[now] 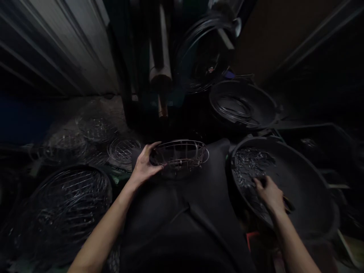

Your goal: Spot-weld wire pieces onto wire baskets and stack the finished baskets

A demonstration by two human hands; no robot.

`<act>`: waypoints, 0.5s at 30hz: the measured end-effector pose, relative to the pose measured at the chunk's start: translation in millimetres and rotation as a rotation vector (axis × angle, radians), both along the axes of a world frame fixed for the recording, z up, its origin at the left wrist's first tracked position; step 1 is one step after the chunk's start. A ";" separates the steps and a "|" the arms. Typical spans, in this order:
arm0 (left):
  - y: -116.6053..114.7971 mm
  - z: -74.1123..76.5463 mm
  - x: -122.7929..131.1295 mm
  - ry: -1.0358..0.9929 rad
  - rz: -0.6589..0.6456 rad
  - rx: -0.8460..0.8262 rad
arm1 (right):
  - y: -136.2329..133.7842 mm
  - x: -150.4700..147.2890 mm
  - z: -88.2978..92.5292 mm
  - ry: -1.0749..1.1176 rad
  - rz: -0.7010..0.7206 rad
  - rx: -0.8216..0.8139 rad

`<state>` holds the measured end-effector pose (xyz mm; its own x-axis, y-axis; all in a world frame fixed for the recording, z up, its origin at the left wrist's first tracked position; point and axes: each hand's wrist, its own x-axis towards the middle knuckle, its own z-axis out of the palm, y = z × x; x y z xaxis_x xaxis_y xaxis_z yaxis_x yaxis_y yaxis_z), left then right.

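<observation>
Centrally, just above the dark cloth [159, 204] nearest me, I have a round wire frame [180, 161], held up at its left side. My left hand [145, 165] reaches in from the near left, forearm slanting up and to the right. Its thumb is below and its fingers above, parted by the height of the frame and closed on its left edge. My right hand [269, 191] is lowered palm-down into a broad grey basin [307, 189] on the right, wrist bent, fingers curled and bunched towards the tips. A dark handle with a touch of yellow [288, 204] shows beside that palm; I cannot tell whether the hand grips it, or whether the fingertips have pinched anything.

The frame looks like a shallow open basket: thin, shiny wire, an oval-looking upper ring, a lower ring, and short upright wires between them, with small ends poking out below.

Outward from it, small loose metal pieces [254, 161] lie heaped in the left part of the basin, right by my fingertips. Beyond, on the far right, a second basin [264, 104] holds coiled wire [233, 108]. On the left, a large round bundle of wire grids [74, 193] sits near, with smaller round wire pieces [123, 148] behind it.
</observation>
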<state>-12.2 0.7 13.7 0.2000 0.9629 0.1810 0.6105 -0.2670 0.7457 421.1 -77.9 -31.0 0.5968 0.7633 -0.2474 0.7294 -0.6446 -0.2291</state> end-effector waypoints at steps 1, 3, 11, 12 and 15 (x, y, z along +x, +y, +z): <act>2.5 7.8 2.4 0.037 -0.037 0.009 | 1.8 -8.9 12.1 0.076 -0.041 0.122; 6.7 17.9 10.1 0.106 -0.103 0.005 | 7.4 -39.1 39.4 0.351 -0.107 0.393; 3.8 14.8 36.8 0.207 -0.173 -0.043 | 49.9 -197.7 94.3 1.181 0.174 0.342; 2.9 15.8 36.4 0.199 -0.179 -0.032 | 56.3 -206.6 91.5 1.200 0.189 0.338; 3.2 21.2 32.6 0.199 -0.194 0.011 | 71.0 -221.4 82.7 1.176 0.216 0.366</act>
